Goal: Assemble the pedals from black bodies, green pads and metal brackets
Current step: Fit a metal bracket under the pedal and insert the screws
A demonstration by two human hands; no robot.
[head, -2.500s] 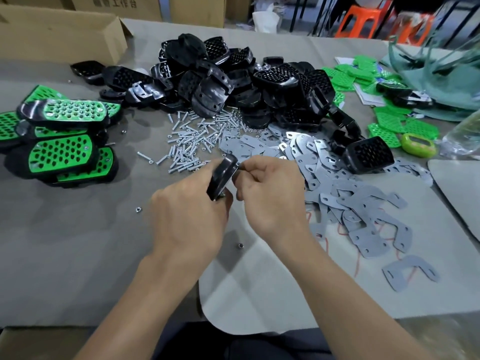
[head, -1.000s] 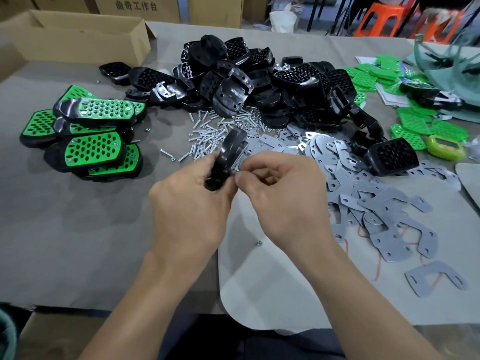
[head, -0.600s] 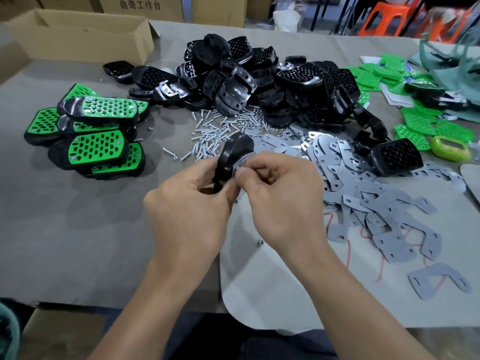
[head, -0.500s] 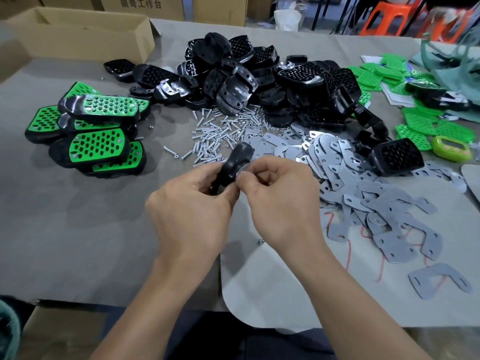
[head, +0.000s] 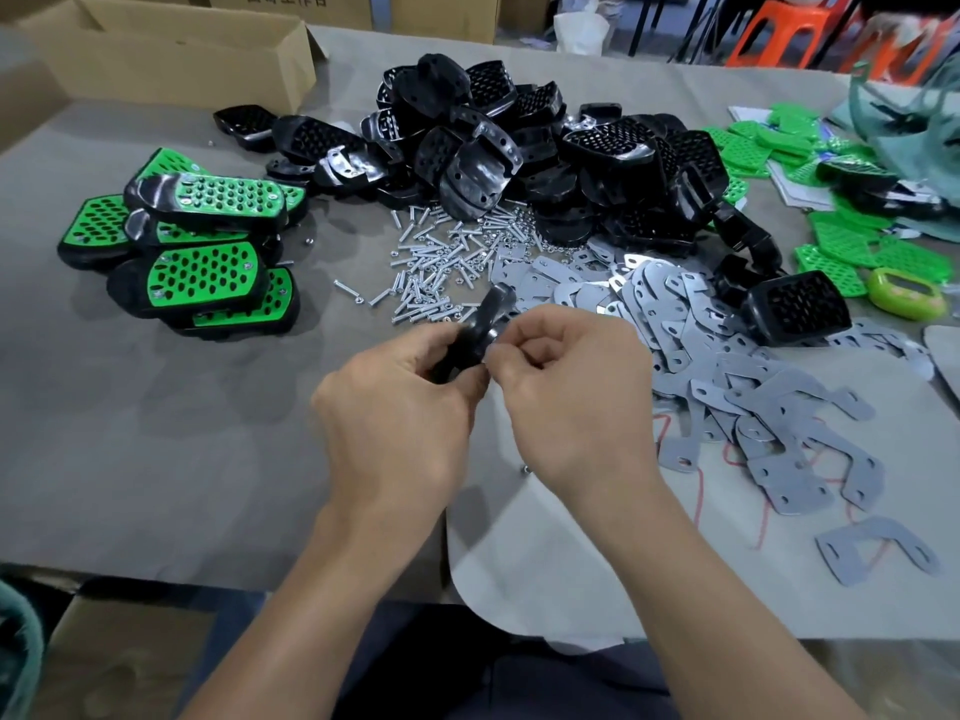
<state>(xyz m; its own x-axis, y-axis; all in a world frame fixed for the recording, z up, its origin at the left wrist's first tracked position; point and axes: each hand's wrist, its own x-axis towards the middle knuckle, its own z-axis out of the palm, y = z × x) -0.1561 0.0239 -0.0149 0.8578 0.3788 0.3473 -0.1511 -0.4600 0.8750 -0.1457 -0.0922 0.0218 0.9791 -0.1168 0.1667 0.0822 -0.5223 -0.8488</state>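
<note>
My left hand (head: 400, 407) grips a black pedal body (head: 480, 324) held on edge above the table. My right hand (head: 576, 402) has its fingers curled against the body's right side, pinching something small that the fingers hide. A big heap of black bodies (head: 545, 163) lies behind. Grey metal brackets (head: 737, 387) spread to the right. Loose screws and nuts (head: 441, 262) lie just beyond the hands. Green pads (head: 841, 252) sit at far right. Finished green-and-black pedals (head: 202, 252) are stacked at left.
An open cardboard box (head: 171, 54) stands at the back left. A light sheet (head: 571, 563) covers the table's near right part. A green round gadget (head: 906, 299) lies at the right edge, with an orange stool (head: 779, 33) beyond the table.
Both hands with the black body have sunk slightly towards the table, and the body has tilted a little; the grip is the same.
</note>
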